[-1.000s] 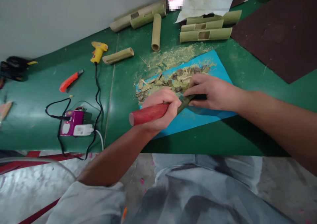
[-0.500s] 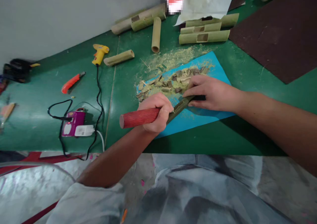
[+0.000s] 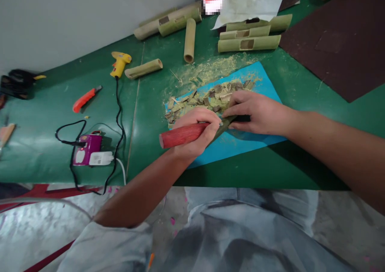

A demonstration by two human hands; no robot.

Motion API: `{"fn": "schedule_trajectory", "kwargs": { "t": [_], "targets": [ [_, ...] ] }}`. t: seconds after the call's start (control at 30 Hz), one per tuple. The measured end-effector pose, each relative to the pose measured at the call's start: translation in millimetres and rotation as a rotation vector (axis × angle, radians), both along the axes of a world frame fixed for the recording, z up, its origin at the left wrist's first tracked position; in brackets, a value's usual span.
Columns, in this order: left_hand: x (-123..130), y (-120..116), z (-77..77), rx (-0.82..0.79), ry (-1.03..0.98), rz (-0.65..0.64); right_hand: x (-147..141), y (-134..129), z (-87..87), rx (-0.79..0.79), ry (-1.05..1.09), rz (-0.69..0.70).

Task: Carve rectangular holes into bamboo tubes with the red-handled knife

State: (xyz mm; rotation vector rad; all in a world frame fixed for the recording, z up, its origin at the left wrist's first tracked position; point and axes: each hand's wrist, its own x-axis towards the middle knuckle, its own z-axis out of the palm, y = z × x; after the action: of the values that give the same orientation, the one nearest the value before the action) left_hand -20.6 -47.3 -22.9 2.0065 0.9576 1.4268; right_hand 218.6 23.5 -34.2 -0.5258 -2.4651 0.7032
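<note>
My left hand [image 3: 200,129] is wrapped round the thick red handle [image 3: 185,135] of a tool, whose working end is hidden by the fingers and cannot be made out. It lies over a dark green bamboo piece [image 3: 224,128], which runs slantwise above a blue sheet [image 3: 216,150]. At the far end of that piece, my right hand [image 3: 251,111] grips it between thumb and fingers. Behind both hands, bamboo chips [image 3: 207,97] and pale dust are heaped on the sheet.
Cut bamboo tubes [image 3: 249,43] lie along the back of the green table [image 3: 156,103]. To the left are a yellow glue gun [image 3: 120,65], an orange utility knife [image 3: 86,99], and a purple power box [image 3: 90,148] with cords. A dark brown board [image 3: 337,51] covers the right side.
My left hand has slid right and slightly up along the bamboo with the red-handled tool, coming closer to my right hand. My right hand holds its place.
</note>
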Motion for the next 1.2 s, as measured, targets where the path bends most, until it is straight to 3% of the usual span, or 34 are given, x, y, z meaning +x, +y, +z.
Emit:
{"fn": "schedule_trajectory", "kwargs": {
  "t": [1.2],
  "targets": [
    [-1.1,0.0,-1.5,-0.055,0.022,0.007,-0.4,0.9,2.7,-0.036,-0.038,-0.001]
  ]
}}
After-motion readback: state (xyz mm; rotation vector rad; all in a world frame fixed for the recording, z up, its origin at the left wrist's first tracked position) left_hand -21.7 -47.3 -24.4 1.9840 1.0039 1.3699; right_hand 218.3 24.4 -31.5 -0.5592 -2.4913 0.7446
